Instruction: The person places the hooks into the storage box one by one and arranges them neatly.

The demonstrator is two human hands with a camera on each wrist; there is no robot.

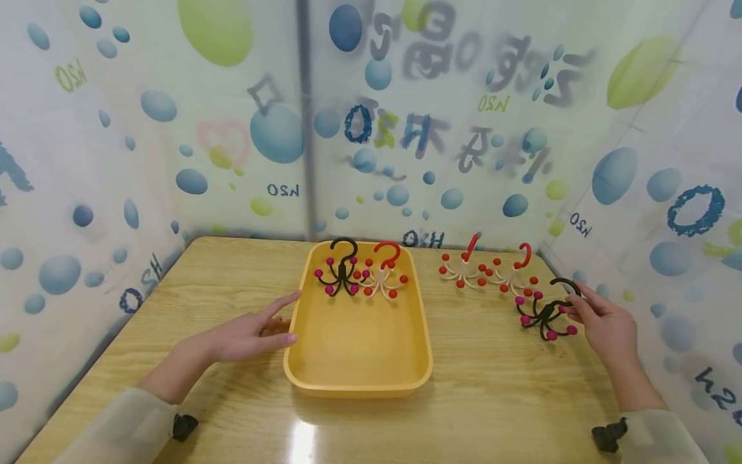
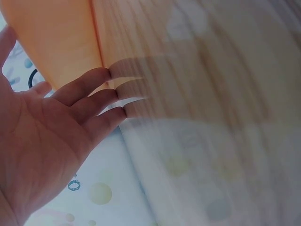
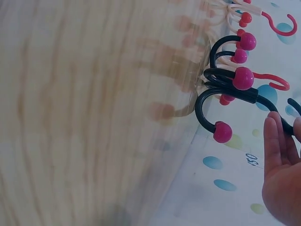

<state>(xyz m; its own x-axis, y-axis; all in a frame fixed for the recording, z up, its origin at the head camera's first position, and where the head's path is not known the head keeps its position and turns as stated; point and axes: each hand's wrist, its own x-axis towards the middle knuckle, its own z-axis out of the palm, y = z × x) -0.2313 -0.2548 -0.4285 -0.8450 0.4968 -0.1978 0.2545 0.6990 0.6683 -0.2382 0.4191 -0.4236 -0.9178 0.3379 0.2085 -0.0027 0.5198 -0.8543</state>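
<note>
My right hand [image 1: 608,325] pinches the hook stem of a black multi-arm hanger hook [image 1: 546,313] with pink ball tips, at the right of the table. In the right wrist view the black hanger hook [image 3: 242,93] shows its curled arms low over the wood, fingers beside its stem. My left hand [image 1: 243,336] lies at the left side of a yellow tray [image 1: 359,354], thumb and forefinger touching its rim, fingers fairly straight. Inside the tray's far end are another black hanger hook [image 1: 342,274] and a white one with a red hook [image 1: 381,277].
Two white hanger hooks with red hooks and red balls, one at the left [image 1: 462,270] and one at the right [image 1: 512,278], lie between the tray and my right hand. Patterned curtains [image 1: 232,193] enclose the wooden table [image 1: 481,386] at the back and sides.
</note>
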